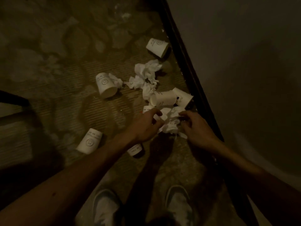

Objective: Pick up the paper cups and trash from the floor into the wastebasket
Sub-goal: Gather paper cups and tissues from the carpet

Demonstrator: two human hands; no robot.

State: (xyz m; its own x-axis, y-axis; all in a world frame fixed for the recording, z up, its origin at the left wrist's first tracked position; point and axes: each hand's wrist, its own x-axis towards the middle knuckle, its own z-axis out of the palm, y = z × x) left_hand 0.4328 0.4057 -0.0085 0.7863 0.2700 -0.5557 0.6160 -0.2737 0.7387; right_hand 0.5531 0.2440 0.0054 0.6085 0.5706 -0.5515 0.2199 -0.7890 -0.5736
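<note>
Because the wad (171, 123) is loose, crumpled paper, I work it from both sides. The left hand (146, 126) curls its fingers round the wad's left edge and grips it, so that nothing sheds on the lift. The right hand (197, 129) curls at the right edge; in this dim light I cannot tell whether it holds the paper. Just beyond the grip lie two cups (163, 98), touching each other, close against the skirting (187, 66). More tissue (146, 74) lies beyond them. One cup (89, 141) lies well left of the grip. No wastebasket is in view.
</note>
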